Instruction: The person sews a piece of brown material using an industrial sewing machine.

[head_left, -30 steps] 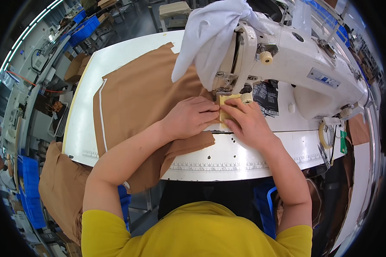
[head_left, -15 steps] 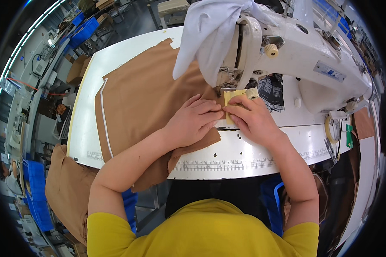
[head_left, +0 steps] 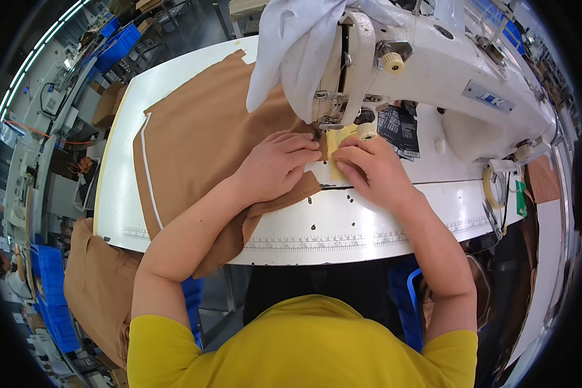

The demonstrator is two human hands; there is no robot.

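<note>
A large piece of brown fabric (head_left: 200,129) lies across the white sewing table, its right edge under the head of the white sewing machine (head_left: 427,71). My left hand (head_left: 278,165) rests on this fabric just in front of the needle area, fingers together and bent down on it. Beside it my right hand (head_left: 375,168) is closed, thumb and fingertips drawn together at the fabric's edge, over a yellow strip (head_left: 336,171) on the machine bed. What the right fingertips hold, if anything, is hidden. A white line runs along the fabric's left side.
A whitish cloth (head_left: 291,52) hangs over the machine head. Printed black sheets (head_left: 398,132) lie behind my right hand. At the table's right are a tape roll (head_left: 493,187) and metal snips (head_left: 493,220). More brown fabric (head_left: 97,284) hangs at the lower left.
The whole view has shifted slightly, so the table and machine appear farther left and up. My right fingertips have drawn a little away from my left ones. The fabric hardly moves under the machine.
</note>
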